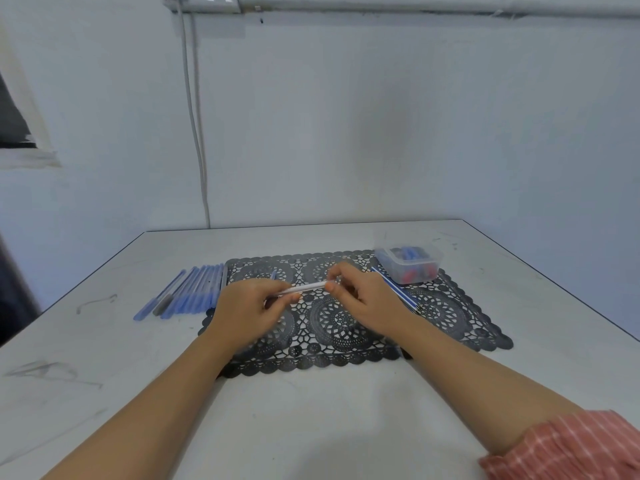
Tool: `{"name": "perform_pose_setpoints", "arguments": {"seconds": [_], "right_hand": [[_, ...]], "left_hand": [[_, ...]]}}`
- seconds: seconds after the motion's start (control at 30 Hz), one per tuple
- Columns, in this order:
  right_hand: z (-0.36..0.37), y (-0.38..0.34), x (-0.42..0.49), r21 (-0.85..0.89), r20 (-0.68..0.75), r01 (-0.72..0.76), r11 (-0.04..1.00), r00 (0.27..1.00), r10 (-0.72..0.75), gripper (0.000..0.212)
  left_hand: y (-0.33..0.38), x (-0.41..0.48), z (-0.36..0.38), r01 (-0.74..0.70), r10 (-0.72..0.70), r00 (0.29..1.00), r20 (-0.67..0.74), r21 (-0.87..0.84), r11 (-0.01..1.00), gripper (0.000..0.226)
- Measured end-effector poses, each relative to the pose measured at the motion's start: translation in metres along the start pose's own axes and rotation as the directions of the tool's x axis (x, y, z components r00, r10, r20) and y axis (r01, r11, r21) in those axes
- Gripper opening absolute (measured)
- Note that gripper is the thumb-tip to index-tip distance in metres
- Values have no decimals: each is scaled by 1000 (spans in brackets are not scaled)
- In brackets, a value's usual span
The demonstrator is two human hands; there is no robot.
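Roughly midway: gripping 1 pen barrel (304, 287) in the left hand (247, 306), pinching its right end with the right hand (362, 299), with finished pens (194, 292) at left and refills (393, 288) waiting right.

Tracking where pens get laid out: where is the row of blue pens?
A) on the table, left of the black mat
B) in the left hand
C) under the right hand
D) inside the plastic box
A: the row of blue pens lies on the bare table beside the left edge of the black mat, outside the plastic box.
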State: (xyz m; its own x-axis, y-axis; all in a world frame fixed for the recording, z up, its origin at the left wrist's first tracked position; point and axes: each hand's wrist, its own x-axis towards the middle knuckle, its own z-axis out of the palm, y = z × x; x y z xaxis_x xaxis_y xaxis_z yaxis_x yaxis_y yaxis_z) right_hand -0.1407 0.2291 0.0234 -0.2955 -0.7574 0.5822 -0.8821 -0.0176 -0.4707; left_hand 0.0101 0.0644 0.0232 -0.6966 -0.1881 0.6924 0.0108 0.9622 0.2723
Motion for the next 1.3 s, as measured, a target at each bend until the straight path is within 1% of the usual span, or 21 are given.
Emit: {"name": "perform_pose_setpoints", "arguments": {"seconds": [0.07, 0.17, 0.3, 0.4, 0.5, 0.57, 0.63, 0.7, 0.77, 0.8, 0.87, 0.93, 1.03, 1.1, 1.13, 1.23, 1.3], "right_hand": [[0, 0, 0, 3, -12, -10, 1000, 1000, 10, 26], [0, 2, 0, 52, -15, -37, 998, 999, 38, 33], [1, -1, 1, 141, -6, -90, 986, 996, 92, 28], [3, -3, 0, 179, 3, -146, 973, 989, 148, 27], [7, -3, 1, 121, 19, -173, 977, 985, 172, 23], [11, -2, 1, 30, 62, -164, 986, 985, 162, 23], [16, 1, 0, -126, 164, -142, 982, 973, 162, 38], [21, 2, -2, -234, 276, -125, 964, 943, 189, 59], [24, 4, -5, -334, 400, -92, 938, 887, 230, 78], [26, 4, -5, -398, 458, -49, 916, 855, 244, 82], [27, 4, -5, -479, 521, 17, 878, 811, 268, 79], [27, 3, -3, -494, 537, 30, 869, 797, 277, 78], [27, 0, -4, -492, 547, 30, 870, 788, 282, 91], [26, -1, -4, -488, 548, 25, 872, 787, 284, 95], [27, -2, -3, -486, 548, 28, 873, 788, 280, 95], [26, -2, -2, -489, 554, 35, 872, 785, 279, 95], [27, -2, -1, -489, 560, 43, 871, 781, 276, 97]], "left_hand": [[-1, 0, -1, 1, -1, 1000, -3, 0, 1000, 38], [-2, -1, -1, -14, 14, 1000, -11, -6, 1000, 39], [-6, 1, -2, -68, 69, 997, -38, 28, 997, 46], [-8, 1, -2, -77, 80, 996, -29, 83, 994, 41], [-10, 1, 0, 30, -33, 999, 23, 138, 990, 30], [-14, 3, 0, 114, -118, 993, 21, 155, 981, 23], [-23, 4, -3, 225, -222, 974, -42, 99, 969, 27], [-35, 6, -9, 320, -313, 941, -127, 36, 947, 33], [-47, 9, -16, 425, -413, 895, -172, 41, 904, 39], [-55, 10, -22, 487, -471, 863, -185, 55, 871, 41], [-71, 9, -34, 601, -578, 791, -203, 74, 796, 40], [-87, 3, -47, 689, -660, 716, -228, 74, 721, 37], [-107, -11, -58, 782, -752, 608, -255, 30, 622, 33], [-115, -17, -60, 825, -802, 544, -247, -17, 565, 33], [-117, -20, -60, 837, -819, 521, -242, -42, 545, 31], [-120, -26, -56, 848, -834, 501, -229, -61, 526, 17], [-123, -29, -56, 866, -849, 468, -243, -66, 496, 20]]}}
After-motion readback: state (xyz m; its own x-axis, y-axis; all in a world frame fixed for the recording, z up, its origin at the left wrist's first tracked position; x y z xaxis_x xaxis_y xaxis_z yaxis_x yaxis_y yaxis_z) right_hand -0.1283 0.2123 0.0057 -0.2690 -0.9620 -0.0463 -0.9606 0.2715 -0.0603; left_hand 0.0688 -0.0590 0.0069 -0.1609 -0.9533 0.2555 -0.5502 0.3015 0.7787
